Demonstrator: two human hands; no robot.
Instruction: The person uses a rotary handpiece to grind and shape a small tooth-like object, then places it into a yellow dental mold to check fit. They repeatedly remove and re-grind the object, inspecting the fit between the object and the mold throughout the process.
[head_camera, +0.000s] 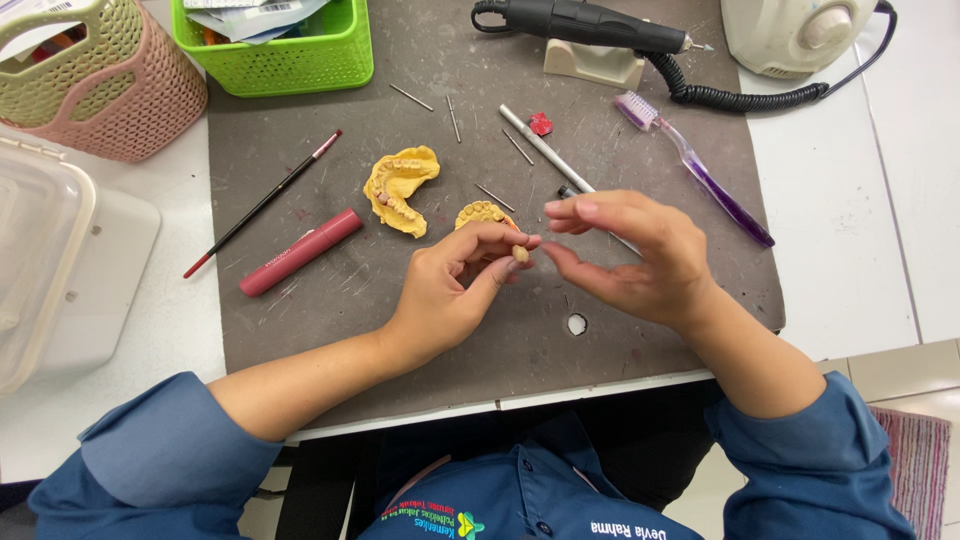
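The small tan piece (521, 254) pinched in the left hand (452, 290) is mostly covered by fingertips, too small to tell its shape. Just at 12 o'clock of that hand, the second yellow dental cast (483, 213) is half hidden behind the fingers. The right hand (640, 262) covers the lower end of the silver pen-like tool (541, 145). At 11 o'clock, the pink basket (120, 95) and green basket (290, 55) are cut by the top edge; the clear lidded box (35, 240) at 9 o'clock runs off the left edge. At 1 o'clock the white motor unit (790, 35) is cropped.
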